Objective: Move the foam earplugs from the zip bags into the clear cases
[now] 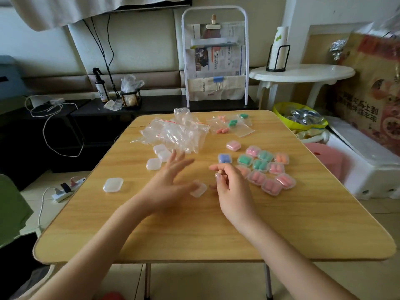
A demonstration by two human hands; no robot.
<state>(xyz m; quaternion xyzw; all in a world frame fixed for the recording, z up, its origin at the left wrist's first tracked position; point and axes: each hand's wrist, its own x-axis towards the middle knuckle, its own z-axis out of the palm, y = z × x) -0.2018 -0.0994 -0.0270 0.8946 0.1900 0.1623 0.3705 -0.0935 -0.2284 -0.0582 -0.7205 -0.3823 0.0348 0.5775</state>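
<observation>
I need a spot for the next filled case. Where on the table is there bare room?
Bare wood runs along the table edge nearest the person, below both hands, and at the far right corner. It is crowded around the filled cases, and the empty zip bags cover the far middle.

light wooden folding table (281,230) | crumpled empty clear zip bags (179,132) heaped far centre | filled bags (232,124) far right | filled clear cases (265,167) clustered right | empty cases (159,155) left

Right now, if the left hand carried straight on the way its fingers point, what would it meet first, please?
Probably the pile of empty zip bags: the left hand's spread fingers point up-right toward it, though depth is unclear.
</observation>
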